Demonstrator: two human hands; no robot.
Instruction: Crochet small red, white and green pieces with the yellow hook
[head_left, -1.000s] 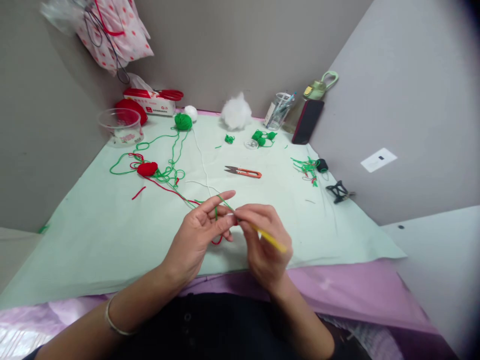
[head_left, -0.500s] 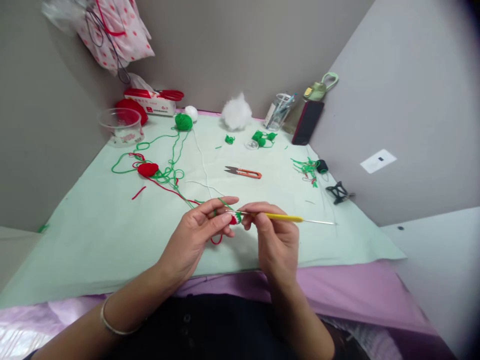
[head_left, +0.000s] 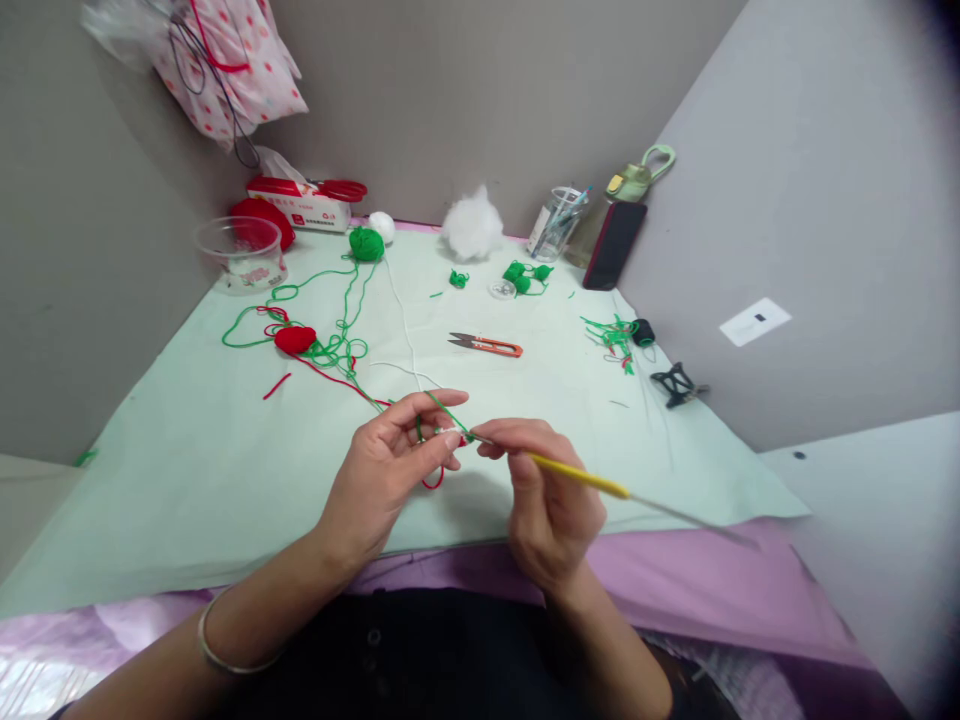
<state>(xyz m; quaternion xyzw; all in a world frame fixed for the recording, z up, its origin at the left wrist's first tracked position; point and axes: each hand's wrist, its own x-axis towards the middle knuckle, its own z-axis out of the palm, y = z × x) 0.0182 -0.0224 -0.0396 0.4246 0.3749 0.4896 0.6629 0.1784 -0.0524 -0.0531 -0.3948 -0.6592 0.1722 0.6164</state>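
Between the thumb and fingers of my left hand (head_left: 394,455) is a small crochet piece (head_left: 463,440) in red, white and green, mostly covered by the fingertips. Green yarn (head_left: 448,409) runs from the raised index finger down to the piece. My right hand (head_left: 553,490) is closed on a crochet hook (head_left: 581,475) with a yellow grip, its tip at the piece's right edge. The hook's far metal end is smeared by motion. A loop of red yarn (head_left: 433,483) hangs below my left fingers.
Thread snips (head_left: 486,345) lie beyond my hands. At left are a red yarn ball (head_left: 295,340), a green yarn ball (head_left: 367,244) and tangled strands. White stuffing (head_left: 472,225), a pen cup (head_left: 556,223) and a phone (head_left: 615,246) stand at the back; yarn scraps (head_left: 616,338) lie at right.
The crochet hook has tilted, its far end swinging down toward me. My right hand has turned with it, and the crochet piece has rotated so less of it shows.
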